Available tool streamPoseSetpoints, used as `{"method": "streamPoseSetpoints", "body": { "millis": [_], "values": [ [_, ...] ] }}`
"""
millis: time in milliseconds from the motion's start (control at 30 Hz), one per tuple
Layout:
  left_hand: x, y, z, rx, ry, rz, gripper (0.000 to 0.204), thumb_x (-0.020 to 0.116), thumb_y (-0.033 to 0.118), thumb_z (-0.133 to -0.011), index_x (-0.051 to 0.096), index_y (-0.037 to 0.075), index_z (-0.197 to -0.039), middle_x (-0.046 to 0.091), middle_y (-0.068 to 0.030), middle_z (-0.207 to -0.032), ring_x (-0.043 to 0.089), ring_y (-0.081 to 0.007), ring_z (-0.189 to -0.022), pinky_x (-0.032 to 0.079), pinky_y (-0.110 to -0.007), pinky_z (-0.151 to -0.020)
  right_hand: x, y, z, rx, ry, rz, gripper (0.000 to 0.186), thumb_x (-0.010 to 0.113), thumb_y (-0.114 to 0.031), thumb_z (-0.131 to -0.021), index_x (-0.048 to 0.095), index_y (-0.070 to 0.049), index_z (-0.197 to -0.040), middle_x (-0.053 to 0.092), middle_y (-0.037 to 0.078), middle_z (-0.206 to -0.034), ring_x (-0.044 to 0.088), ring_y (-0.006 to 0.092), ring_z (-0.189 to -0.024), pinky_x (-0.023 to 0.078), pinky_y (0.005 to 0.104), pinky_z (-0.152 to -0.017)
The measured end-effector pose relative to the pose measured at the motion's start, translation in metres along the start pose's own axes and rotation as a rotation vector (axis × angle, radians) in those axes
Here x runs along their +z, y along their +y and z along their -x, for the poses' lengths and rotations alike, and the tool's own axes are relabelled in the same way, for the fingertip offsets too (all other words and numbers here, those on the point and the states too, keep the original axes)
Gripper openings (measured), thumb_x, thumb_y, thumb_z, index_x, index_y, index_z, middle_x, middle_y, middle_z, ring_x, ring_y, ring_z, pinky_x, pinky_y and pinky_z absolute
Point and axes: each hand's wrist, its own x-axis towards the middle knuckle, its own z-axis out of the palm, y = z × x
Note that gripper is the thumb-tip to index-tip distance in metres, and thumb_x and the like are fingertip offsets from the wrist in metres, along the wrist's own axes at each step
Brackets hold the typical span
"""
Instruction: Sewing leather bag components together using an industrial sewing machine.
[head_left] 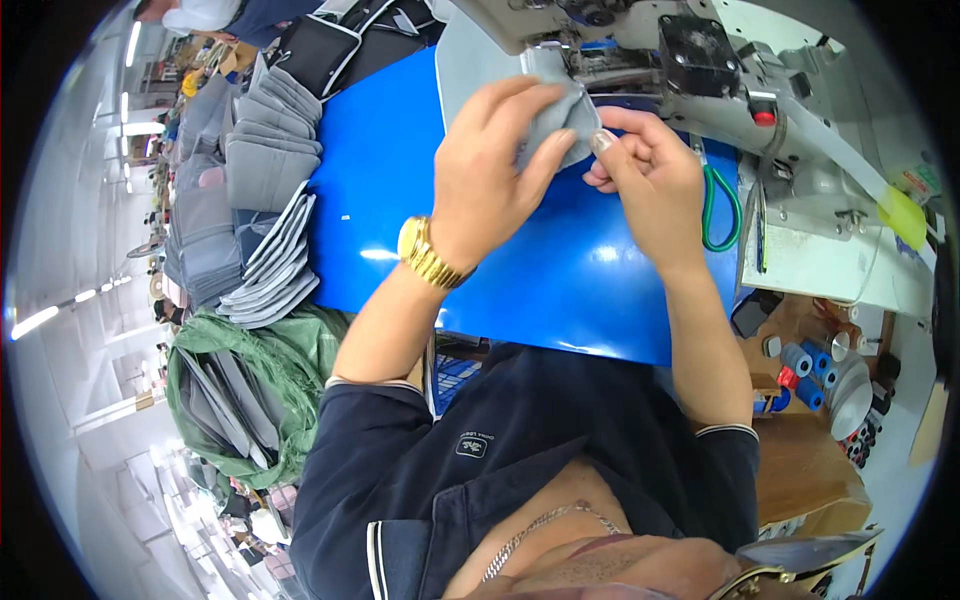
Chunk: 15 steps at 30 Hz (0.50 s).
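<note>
A grey fabric piece (pixel 575 112) with a stitched, rounded edge lies at the sewing machine (pixel 610 72), its far part near the needle area. My left hand (pixel 482 170) rests over its left side, thumb and fingers curled round the folded cloth. With thumb and forefinger pinched together, my right hand (pixel 655 185) holds the right corner of the same piece. Just right of that hand lie green-handled scissors (pixel 722 210) on the blue tabletop (pixel 530 285). Part of the cloth is hidden under my left fingers.
Stacked grey fabric pieces (pixel 270 150) line the table's left side, above a green sack (pixel 310 420) holding more panels. Black cases (pixel 315 55) sit at the far left, near another person (pixel 205 15). Thread spools (pixel 800 360) stand at the lower right.
</note>
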Motion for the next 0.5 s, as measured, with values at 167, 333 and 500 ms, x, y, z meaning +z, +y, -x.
{"method": "streamPoseSetpoints", "body": {
  "millis": [167,333,500],
  "values": [
    [-0.009,0.0,0.032,-0.371,-0.026,0.128,0.017,0.074,0.009,-0.082,0.065,0.003,-0.096,0.065,-0.0083,-0.086,0.061,-0.016,-0.073,0.048,-0.026,-0.063,0.02,0.003,0.034,-0.03,0.012,-0.198,0.027,0.054,-0.011,-0.097,0.06,0.003,-0.12,0.069,0.012,-0.104,0.066,0.0145,-0.093,0.054,0.0275,-0.083],
    [-0.017,-0.005,0.023,-0.45,0.035,0.399,0.01,0.069,0.009,-0.087,0.065,0.001,-0.092,0.066,-0.0058,-0.079,0.06,-0.0107,-0.067,0.046,-0.024,-0.061,0.04,0.033,0.008,0.095,-0.1,-0.495,0.033,0.053,-0.015,-0.099,0.054,0.003,-0.126,0.063,0.011,-0.118,0.06,0.017,-0.111,0.048,0.033,-0.097],
    [-0.028,0.016,0.024,0.1,-0.167,-0.19,0.061,0.08,0.013,-0.073,0.054,0.006,-0.128,0.055,-0.0153,-0.124,0.058,-0.0268,-0.105,0.05,-0.035,-0.086,0.036,0.04,0.009,0.032,0.008,-0.444,0.026,0.062,-0.014,-0.094,0.063,0.006,-0.11,0.07,0.008,-0.095,0.061,0.0059,-0.084,0.049,0.0219,-0.075]
  ]
}}
